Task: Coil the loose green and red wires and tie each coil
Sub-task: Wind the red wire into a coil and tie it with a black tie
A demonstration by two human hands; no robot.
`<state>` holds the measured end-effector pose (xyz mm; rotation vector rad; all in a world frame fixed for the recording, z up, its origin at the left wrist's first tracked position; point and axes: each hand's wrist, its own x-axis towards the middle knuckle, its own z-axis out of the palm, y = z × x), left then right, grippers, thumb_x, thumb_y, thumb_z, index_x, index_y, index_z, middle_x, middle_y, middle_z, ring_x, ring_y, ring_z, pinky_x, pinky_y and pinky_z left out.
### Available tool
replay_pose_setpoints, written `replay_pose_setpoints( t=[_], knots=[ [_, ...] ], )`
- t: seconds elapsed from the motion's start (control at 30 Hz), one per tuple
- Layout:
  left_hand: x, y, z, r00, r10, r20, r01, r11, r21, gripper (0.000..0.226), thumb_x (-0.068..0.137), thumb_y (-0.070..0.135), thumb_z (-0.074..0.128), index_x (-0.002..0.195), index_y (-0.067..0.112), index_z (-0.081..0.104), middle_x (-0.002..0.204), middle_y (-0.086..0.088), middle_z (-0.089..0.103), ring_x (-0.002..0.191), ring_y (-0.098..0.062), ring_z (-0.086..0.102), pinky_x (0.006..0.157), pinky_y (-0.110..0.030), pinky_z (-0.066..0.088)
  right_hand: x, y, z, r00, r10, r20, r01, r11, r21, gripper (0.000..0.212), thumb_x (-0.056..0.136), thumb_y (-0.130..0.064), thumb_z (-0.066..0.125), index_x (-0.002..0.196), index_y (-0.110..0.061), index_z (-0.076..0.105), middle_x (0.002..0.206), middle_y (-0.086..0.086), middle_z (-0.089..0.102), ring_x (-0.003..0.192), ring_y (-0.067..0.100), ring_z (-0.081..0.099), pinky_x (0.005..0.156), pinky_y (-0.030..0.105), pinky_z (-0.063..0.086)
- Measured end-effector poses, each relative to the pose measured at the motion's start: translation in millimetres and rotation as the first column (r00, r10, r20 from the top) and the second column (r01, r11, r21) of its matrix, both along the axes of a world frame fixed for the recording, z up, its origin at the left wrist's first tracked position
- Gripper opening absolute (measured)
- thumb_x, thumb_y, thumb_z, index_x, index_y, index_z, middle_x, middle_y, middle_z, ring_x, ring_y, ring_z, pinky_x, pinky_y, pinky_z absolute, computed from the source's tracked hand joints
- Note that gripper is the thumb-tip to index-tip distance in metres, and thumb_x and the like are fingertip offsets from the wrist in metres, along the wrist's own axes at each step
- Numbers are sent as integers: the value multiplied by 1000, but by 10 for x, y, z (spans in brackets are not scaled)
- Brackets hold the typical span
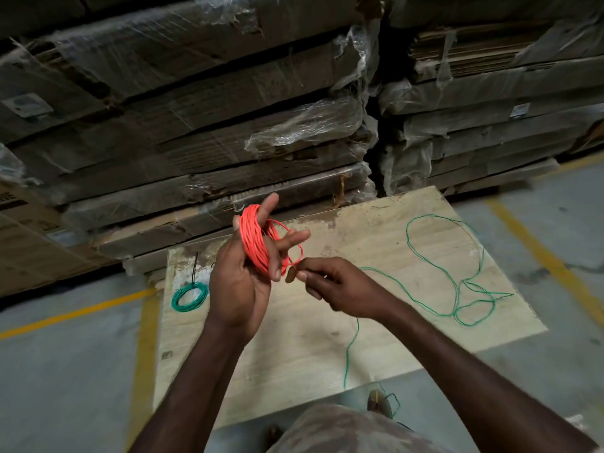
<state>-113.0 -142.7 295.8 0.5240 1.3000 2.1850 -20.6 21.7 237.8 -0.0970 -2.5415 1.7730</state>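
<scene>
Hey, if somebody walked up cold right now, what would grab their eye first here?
The bright red wire coil, wound around the left hand at centre, while the right hand pinches its loose end. Next, the loose green wire sprawled across the right of the wooden board, and a small green coil lying at its left edge.

The left hand (240,282) hides part of the green coil (189,297).

Red wire coil (255,243) wound around left-hand fingers, small green coil (189,297) flat on the board, loose green wire (457,282) sprawled in loops at right
</scene>
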Motion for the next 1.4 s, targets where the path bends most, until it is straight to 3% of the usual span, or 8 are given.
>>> replay_pose_setpoints(
  t=[0.1, 0.2, 0.4, 0.6, 0.83, 1.0, 1.13, 1.4],
  knots=[
    [-69, 79, -46, 995, 92, -26, -93, 995, -46, 58, 121, 37, 15, 157, 11, 52, 53, -9, 53, 122, -38, 74, 99, -31, 57, 84, -185, 110, 999, -25, 28, 22, 994, 108, 25, 115, -22, 51, 126, -17, 73, 74, 1, 59, 54, 2, 53, 58, 10, 39],
    [-86, 145, -141, 981, 172, -85, -183, 973, -143, 60, 118, 46, 19, 155, 14, 55, 52, -9, 57, 121, -34, 76, 113, -46, 46, 132, -322, 217, 998, -49, 28, 30, 879, 476, 30, 115, -37, 45, 125, -26, 71, 82, -5, 71, 73, 13, 65, 69, 36, 53],
    [-11, 203, -207, 951, 239, -197, -291, 906, -308, 55, 119, 46, 20, 148, 23, 61, 56, -12, 59, 110, -21, 80, 91, -33, 51, 247, -413, 393, 977, 31, -210, 155, 571, 806, 31, 111, -43, 52, 95, -23, 69, 85, -3, 67, 68, 31, 67, 52, 37, 47],
    [83, 197, -233, 957, 113, -267, -241, 820, -519, 50, 118, 47, 27, 134, 31, 72, 91, 0, 84, 90, -9, 80, 81, -25, 59, 229, -299, 504, 921, 35, -388, 263, 679, 686, 12, 103, -35, 70, 105, -25, 77, 98, -8, 59, 82, 18, 62, 53, 36, 52],
    [142, 92, -237, 969, -88, -229, -92, 734, -673, 58, 118, 47, 30, 88, 21, 72, 61, -12, 65, 55, -18, 60, 61, -31, 49, 159, -38, 393, 947, -6, -321, 166, 866, 472, 9, 98, -38, 78, 101, -29, 81, 119, -10, 49, 114, 12, 53, 87, 40, 55],
    [188, 46, -180, 959, -266, -99, 132, 726, -675, 71, 115, 58, 28, 90, 11, 77, 53, -5, 58, 50, -18, 55, 60, -28, 47, 150, -18, 349, 961, 18, -276, 66, 954, 293, 7, 93, -29, 86, 93, -23, 82, 138, -6, 51, 125, 15, 59, 108, 39, 47],
    [191, 32, -168, 943, -329, -38, 225, 719, -657, 82, 107, 73, 23, 86, 17, 80, 59, -16, 46, 62, -31, 49, 69, -41, 50, 140, -15, 339, 969, 20, -247, 11, 992, 123, 7, 93, -15, 85, 89, -13, 80, 135, -3, 67, 119, 19, 71, 98, 46, 56],
    [161, 90, -60, 957, -281, -77, 159, 726, -669, 83, 100, 81, 21, 94, 25, 83, 62, -16, 46, 64, -29, 54, 60, -30, 51, 93, -34, 256, 951, -114, -287, 128, 991, 33, 4, 95, -13, 83, 95, -12, 79, 114, -4, 74, 101, 18, 72, 85, 32, 57]
  ],
)
